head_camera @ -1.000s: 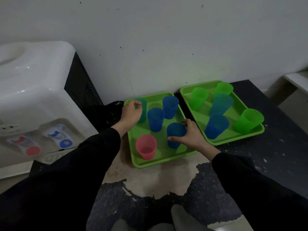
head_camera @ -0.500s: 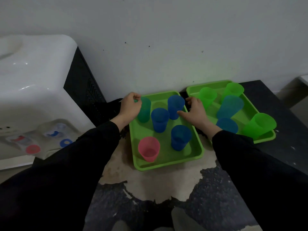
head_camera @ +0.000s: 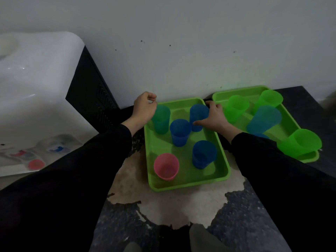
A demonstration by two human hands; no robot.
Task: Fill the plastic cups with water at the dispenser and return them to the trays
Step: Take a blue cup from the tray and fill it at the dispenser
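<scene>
So, your left hand [head_camera: 144,108] is curled round the top of the teal cup [head_camera: 161,122], which stands at the back left corner of the left tray [head_camera: 187,183]. Your right hand [head_camera: 212,118] is wrapped round the back blue cup [head_camera: 197,110] on the same tray, with the thumb across the front and the fingers behind. Both cups look like they sit on the tray floor, but I cannot be sure they are not a little bit up.

You have one cup in each hand, most likely so you can take two to the dispenser [head_camera: 36,79] in one trip.

All the cups stand with the mouth up, so water can go straight in. The middle blue cup [head_camera: 180,132], the front blue cup [head_camera: 204,154] and the pink cup [head_camera: 166,166] wait on the left tray. The pink cup looks dry inside. The rest are too dark to tell.

The right tray [head_camera: 309,158] sits just beside the left one. Both are pushed up to the wall [head_camera: 181,51], so they will not slide back. It holds the other cups [head_camera: 263,120], green and blue ones.

The dispenser is off to your left, well apart from the trays. I think you should lift straight up, because the middle blue cup stands just beside both cups you hold and could tip.
</scene>
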